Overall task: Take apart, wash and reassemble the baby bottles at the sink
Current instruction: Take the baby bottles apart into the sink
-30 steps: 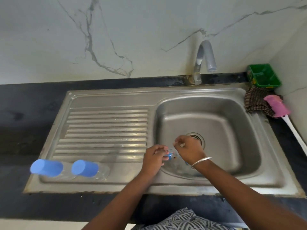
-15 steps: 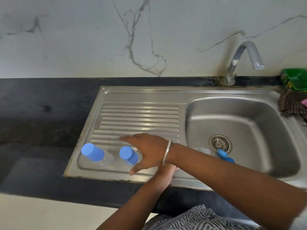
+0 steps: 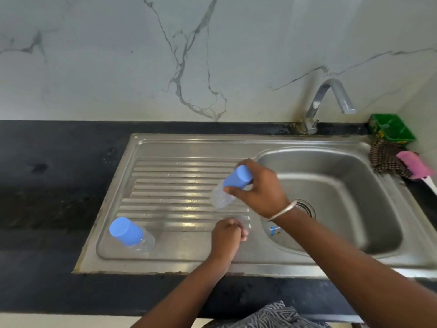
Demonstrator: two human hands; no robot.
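My right hand (image 3: 262, 189) grips a clear baby bottle with a blue cap (image 3: 233, 184) by its cap end and holds it in the air above the drainboard, close to the basin's left rim. A second capped bottle (image 3: 131, 235) lies on the drainboard (image 3: 175, 185) at its front left. My left hand (image 3: 228, 235) hovers over the drainboard's front right with its fingers curled; I see nothing in it. Small blue and clear bottle parts (image 3: 275, 230) lie in the sink basin (image 3: 343, 190) by its left wall, partly hidden by my right forearm.
The tap (image 3: 331, 100) arches over the basin's back edge. A green box (image 3: 391, 130), a checked cloth (image 3: 384, 157) and a pink-headed brush (image 3: 417, 165) sit at the sink's right rim. Black counter (image 3: 52, 197) surrounds the sink.
My right hand reached across to the drainboard, took one of the two bottles and lifted it toward the basin. My left hand left the parts in the basin and drew back.
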